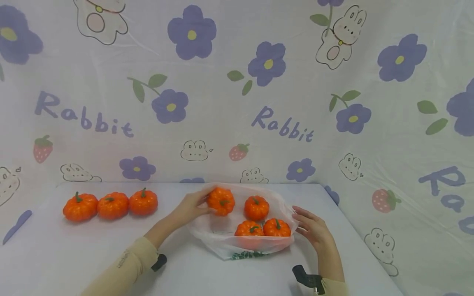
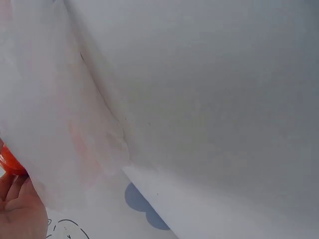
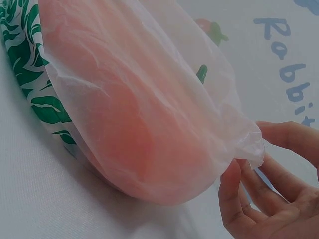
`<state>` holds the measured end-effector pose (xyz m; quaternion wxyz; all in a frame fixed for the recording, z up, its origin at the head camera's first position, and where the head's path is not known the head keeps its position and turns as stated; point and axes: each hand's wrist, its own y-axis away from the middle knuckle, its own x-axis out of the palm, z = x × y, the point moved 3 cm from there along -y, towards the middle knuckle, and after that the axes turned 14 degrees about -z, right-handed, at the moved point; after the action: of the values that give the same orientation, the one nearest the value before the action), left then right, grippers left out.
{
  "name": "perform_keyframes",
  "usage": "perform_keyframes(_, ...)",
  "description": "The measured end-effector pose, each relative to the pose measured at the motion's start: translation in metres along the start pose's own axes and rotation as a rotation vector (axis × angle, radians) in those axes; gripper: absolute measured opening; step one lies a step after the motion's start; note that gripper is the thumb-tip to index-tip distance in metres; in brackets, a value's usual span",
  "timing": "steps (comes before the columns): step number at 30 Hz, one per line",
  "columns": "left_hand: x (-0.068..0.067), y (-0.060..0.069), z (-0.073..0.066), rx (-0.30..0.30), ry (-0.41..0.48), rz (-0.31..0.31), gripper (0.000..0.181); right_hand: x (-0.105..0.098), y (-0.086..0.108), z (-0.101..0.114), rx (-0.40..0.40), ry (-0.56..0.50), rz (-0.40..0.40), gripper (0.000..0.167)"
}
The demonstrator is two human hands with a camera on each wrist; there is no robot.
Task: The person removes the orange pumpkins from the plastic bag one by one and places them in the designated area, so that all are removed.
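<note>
A translucent white bag (image 1: 222,242) with a green leaf pattern lies open on the table, with several orange pumpkins inside, one of them (image 1: 256,208) toward the back. My left hand (image 1: 190,209) grips another pumpkin (image 1: 221,202) by its left side, over the bag's left part. In the left wrist view that hand (image 2: 22,211) is at the lower left, the pumpkin (image 2: 11,162) partly behind the bag (image 2: 55,109). My right hand (image 1: 314,227) is at the bag's right edge; in the right wrist view its fingers (image 3: 271,199) pinch a gathered bit of the bag (image 3: 248,144).
Three more orange pumpkins (image 1: 113,205) stand in a row at the left of the white table (image 1: 207,279). A cloth printed with flowers and rabbits (image 1: 214,90) hangs behind and to the right of the table.
</note>
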<state>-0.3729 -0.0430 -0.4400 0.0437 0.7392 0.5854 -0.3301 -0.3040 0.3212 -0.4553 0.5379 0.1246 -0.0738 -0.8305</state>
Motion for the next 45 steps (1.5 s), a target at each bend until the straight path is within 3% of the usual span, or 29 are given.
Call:
perform_keyframes(11, -0.023, 0.004, 0.004, 0.055, 0.052, -0.046, 0.074, 0.0, 0.0, 0.0, -0.003, 0.003, 0.002, 0.057)
perform_keyframes(16, -0.035, 0.007, 0.004, 0.079, 0.035, -0.085, 0.073, 0.001, 0.0, 0.001, -0.013, 0.005, 0.003, 0.056)
perform_keyframes(24, -0.053, 0.011, 0.007, -0.013, 0.006, -0.169, 0.077, 0.0, -0.001, 0.0, -0.005, -0.004, 0.006, 0.057)
perform_keyframes(32, -0.066, 0.012, 0.023, -0.136, 0.042, -0.289, 0.081, -0.001, -0.001, -0.001, -0.01, -0.002, -0.004, 0.057)
perform_keyframes(41, -0.077, 0.018, 0.04, -0.145, 0.029, -0.42, 0.079, -0.001, 0.0, 0.0, -0.008, 0.005, -0.002, 0.057)
perform_keyframes(45, -0.078, 0.022, 0.045, -0.153, -0.012, -0.442, 0.076, -0.001, 0.0, 0.0, -0.007, 0.011, -0.001, 0.056)
